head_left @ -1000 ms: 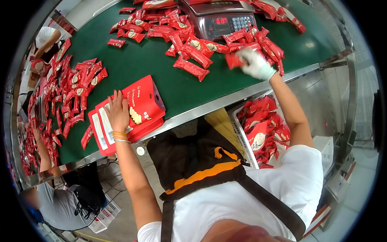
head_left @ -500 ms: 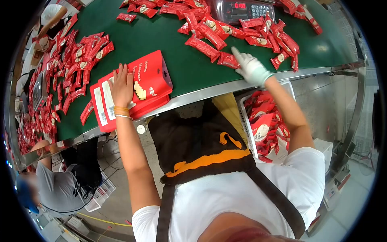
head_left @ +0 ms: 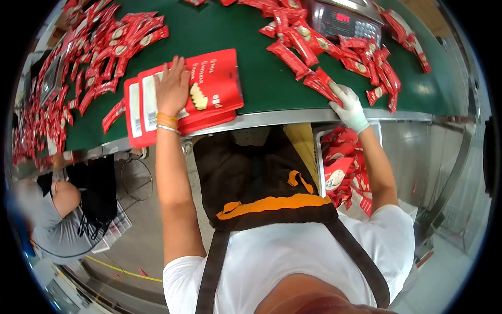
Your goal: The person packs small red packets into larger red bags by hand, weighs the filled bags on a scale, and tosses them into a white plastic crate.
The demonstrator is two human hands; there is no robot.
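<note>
My left hand (head_left: 173, 89), bare with bands at the wrist, lies flat with fingers spread on a stack of red pouches (head_left: 219, 78) near the front edge of the green table. My right hand (head_left: 349, 106) wears a white glove. Its fingers are closed on the end of a small red packet (head_left: 320, 83). Just beyond it lies a loose group of similar packets (head_left: 291, 57), in front of a scale (head_left: 348, 23) with a lit red display.
A large heap of red packets (head_left: 107, 44) covers the table's left part. Below the metal edge (head_left: 272, 119), a white basket (head_left: 320, 157) holds red pouches. A co-worker (head_left: 63, 220) sits at the lower left. More packets lie at the right (head_left: 410, 42).
The camera view has shifted. My right hand has closed on the small packet, whose near end now points toward the table edge. My left hand remains on the pouches.
</note>
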